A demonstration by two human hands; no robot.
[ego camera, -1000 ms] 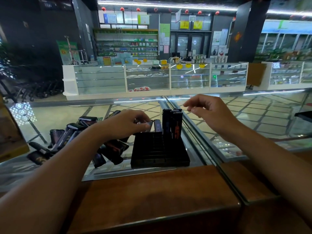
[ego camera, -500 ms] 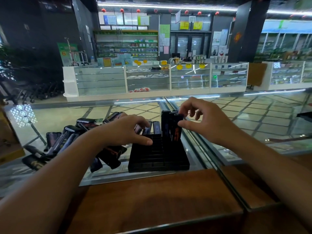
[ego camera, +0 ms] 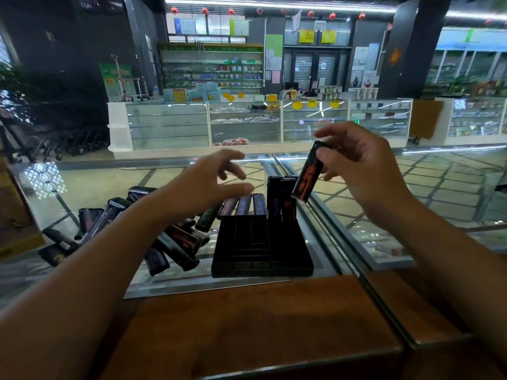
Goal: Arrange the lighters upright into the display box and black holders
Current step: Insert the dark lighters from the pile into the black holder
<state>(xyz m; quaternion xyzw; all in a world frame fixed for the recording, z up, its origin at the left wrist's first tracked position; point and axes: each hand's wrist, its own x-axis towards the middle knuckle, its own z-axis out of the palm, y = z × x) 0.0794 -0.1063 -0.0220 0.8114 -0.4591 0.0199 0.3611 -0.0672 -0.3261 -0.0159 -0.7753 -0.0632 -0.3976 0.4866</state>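
On a glass shop counter, seen from the head camera, a black lighter with a red print (ego camera: 307, 174) is pinched near its top between the thumb and fingers of the right hand (ego camera: 354, 163) and held tilted, its lower end hanging just above the far right corner of the black holder (ego camera: 262, 246). The left hand (ego camera: 203, 182) is spread open and empty, hovering over three lighters lying flat (ego camera: 244, 204) at the holder's far edge. A few upright lighters (ego camera: 281, 200) are already seated in the far right slots, while most of the slot grid is unfilled. Loose lighters (ego camera: 175, 242) are heaped on the glass counter (ego camera: 82, 187) to the left of the holder. For this step to be done well, the held lighter is best brought to vertical before it is lowered, lined up with an empty slot next to the standing ones, and pressed straight down so that its neighbours are not knocked over. The holder looks light enough to slide on glass, so it would sensibly be steadied by the free left hand.
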